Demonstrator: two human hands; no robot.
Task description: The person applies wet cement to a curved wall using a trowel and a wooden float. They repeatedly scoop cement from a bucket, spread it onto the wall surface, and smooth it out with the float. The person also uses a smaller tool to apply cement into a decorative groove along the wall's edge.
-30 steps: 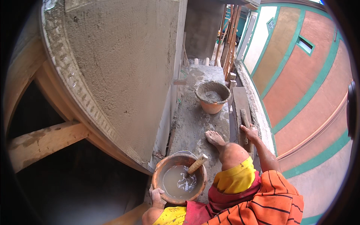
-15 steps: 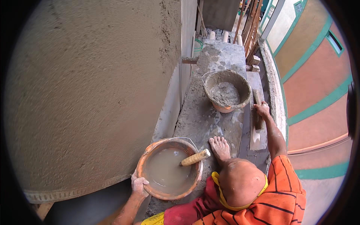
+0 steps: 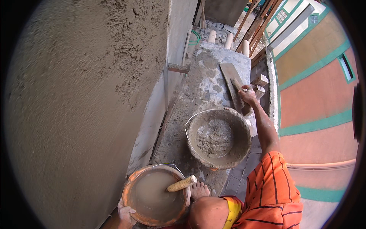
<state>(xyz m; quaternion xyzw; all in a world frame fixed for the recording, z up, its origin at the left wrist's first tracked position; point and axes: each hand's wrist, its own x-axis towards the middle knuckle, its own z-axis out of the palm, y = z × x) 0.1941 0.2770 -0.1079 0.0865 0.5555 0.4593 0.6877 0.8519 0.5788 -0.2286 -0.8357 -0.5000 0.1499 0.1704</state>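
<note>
My left hand [image 3: 126, 214] grips the left rim of an orange bucket [image 3: 131, 196] holding murky grey water. A tool with a wrapped, yellowish handle [image 3: 181, 184] leans in it, its lower end hidden under the water. Out ahead, my right hand [image 3: 248, 94] is closed round the handle of a long, flat plastering float [image 3: 230, 72], which is over the far part of the plank. A second, mortar-crusted bucket [image 3: 244, 143] stands between, with wet grey mortar [image 3: 214, 138] inside and its wire handle folded to the left.
Wet-plastered wall [image 3: 76, 107] rises close on the left, rougher toward its far upper part. The mortar-smeared plank [image 3: 202, 84] runs forward beneath the buckets. My bare foot [image 3: 200, 190] rests near the water bucket. Wooden poles [image 3: 257, 24] and a painted wall [image 3: 312, 103] lie right.
My right hand has carried the float forward and left, past the mortar bucket. The view has shifted forward, so both buckets sit lower in it. My left hand stays on the bucket rim.
</note>
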